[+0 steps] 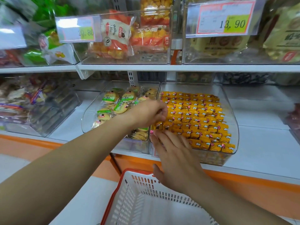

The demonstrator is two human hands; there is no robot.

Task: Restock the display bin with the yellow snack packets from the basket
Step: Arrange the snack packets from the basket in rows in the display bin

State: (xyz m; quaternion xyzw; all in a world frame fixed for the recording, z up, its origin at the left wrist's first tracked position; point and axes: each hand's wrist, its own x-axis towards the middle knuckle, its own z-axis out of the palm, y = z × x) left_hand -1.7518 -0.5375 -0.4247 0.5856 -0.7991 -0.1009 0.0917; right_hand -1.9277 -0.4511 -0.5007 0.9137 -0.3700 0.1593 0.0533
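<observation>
A clear display bin (pixel 233 120) on the lower shelf holds neat rows of yellow snack packets (pixel 198 117). My left hand (pixel 149 113) reaches over the bin's left edge, its fingers curled and pinching packets at the near-left corner. Just below it, my right hand (pixel 172 153) lies with straight fingers pressed flat on the front-left packets. The white basket (pixel 129 200) with an orange rim stands below the shelf; the part of its inside that shows holds no packets.
A second clear bin (pixel 90 120) of green-labelled biscuit packs sits directly left of the yellow one. Upper shelf bins carry other snacks and price tags (pixel 222 18). An orange-edged shelf front (pixel 243 177) runs between bins and basket.
</observation>
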